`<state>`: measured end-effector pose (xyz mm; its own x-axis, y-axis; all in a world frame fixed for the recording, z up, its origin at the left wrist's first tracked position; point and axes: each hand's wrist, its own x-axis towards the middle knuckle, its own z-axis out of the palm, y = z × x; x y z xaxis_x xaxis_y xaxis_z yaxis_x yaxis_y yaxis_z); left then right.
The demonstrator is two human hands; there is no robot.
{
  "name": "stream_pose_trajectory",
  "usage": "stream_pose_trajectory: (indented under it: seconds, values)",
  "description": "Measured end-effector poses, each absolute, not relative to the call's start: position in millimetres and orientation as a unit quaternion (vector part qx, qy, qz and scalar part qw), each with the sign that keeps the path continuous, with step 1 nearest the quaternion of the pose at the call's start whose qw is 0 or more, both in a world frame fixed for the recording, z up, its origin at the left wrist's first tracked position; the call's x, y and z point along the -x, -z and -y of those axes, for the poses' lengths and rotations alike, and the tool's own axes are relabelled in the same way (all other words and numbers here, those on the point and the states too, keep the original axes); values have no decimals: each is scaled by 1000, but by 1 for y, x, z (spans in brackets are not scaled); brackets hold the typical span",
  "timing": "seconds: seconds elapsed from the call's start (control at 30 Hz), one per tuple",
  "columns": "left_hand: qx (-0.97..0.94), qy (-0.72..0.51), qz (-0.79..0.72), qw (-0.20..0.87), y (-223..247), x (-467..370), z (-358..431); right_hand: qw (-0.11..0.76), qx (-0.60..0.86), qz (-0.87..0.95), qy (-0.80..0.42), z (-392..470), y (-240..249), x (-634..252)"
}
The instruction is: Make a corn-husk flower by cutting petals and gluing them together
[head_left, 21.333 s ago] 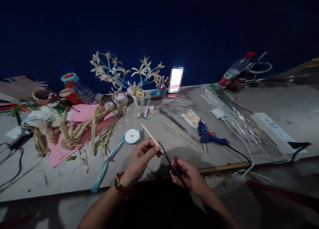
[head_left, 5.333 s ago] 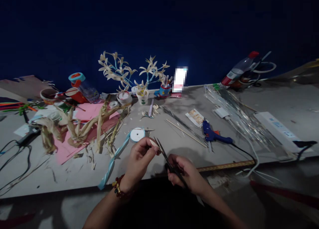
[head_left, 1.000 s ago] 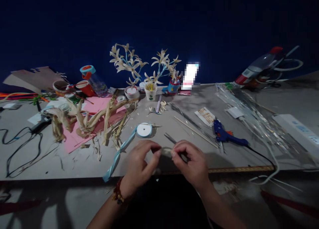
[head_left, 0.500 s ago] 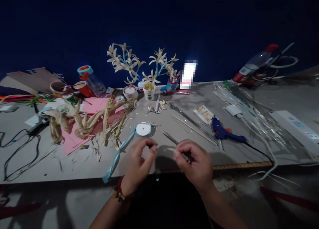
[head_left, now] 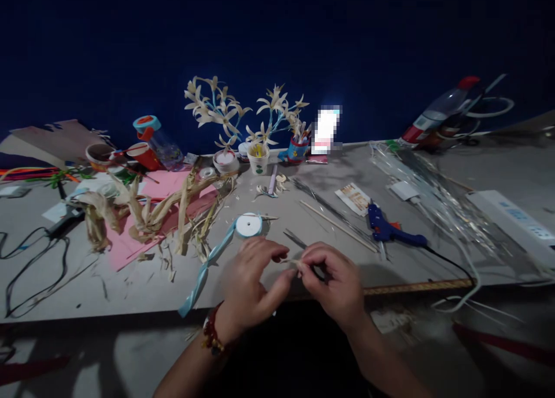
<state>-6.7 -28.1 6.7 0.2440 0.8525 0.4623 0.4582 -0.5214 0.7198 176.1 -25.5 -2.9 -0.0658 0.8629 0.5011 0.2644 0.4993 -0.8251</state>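
Observation:
A small pale strip of dried husk (head_left: pixel 295 263) is pinched between the thumb and fingertips of my right hand (head_left: pixel 332 279). My left hand (head_left: pixel 255 279) is beside its free end, thumb and forefinger apart around the tip. Scissors (head_left: pixel 295 238) point out to the left from behind my right hand; their handles are hidden, so I cannot tell whether that hand holds them too. Just beyond my left hand lies a white spool (head_left: pixel 248 224) with light blue ribbon (head_left: pixel 203 282) trailing towards the table's front edge.
Dried husks (head_left: pixel 150 216) lie on pink paper (head_left: pixel 119 250) at left. Pale husk flowers (head_left: pixel 221 106) stand behind, beside a cup of brushes (head_left: pixel 298 151). At right are a stick (head_left: pixel 338 226), thin wires (head_left: pixel 323 201), a blue glue gun (head_left: pixel 385 230) and a power strip (head_left: pixel 515 219).
My left hand has moved right, bringing its thumb and forefinger up to the husk strip. My right hand has shifted slightly left, still pinching the strip.

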Motion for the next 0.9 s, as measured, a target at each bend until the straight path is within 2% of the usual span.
stream_pose_trajectory:
  seconds: [0.33, 0.5, 0.67, 0.9]
  values:
    - [-809, -407, -412, 107, -8, 2, 28, 455, 402, 757, -241, 22, -6, -177]
    - [-794, -413, -433, 107, -10, 0, 33, 460, 417, 750, -227, 21, -2, -180]
    - [-772, -434, -449, 120, -13, 1, 35, 494, 492, 696, -175, 17, 6, -196]
    - [-782, -424, -441, 122, -13, -3, 32, 425, 408, 772, -238, 20, -10, -180]
